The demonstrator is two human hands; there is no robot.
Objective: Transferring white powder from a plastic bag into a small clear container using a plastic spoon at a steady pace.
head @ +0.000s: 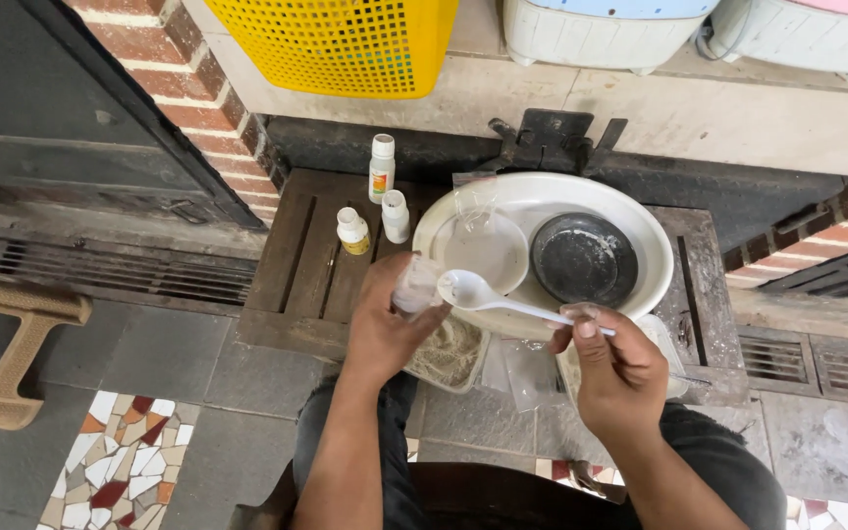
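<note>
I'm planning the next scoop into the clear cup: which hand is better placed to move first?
Probably the right hand: it grips the white plastic spoon by the handle, bowl beside the small clear cup. The left hand is occupied holding that cup above the white basin.

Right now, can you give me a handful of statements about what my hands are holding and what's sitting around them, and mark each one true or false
1. The right hand holds a white plastic spoon. True.
2. The left hand grips a metal fork. False: it holds a small clear container.
3. A dark round dish lies in the big white basin. True.
4. Three small white bottles stand on the wooden slats. True.
5. The perforated basket up top is blue. False: it is yellow.
</note>
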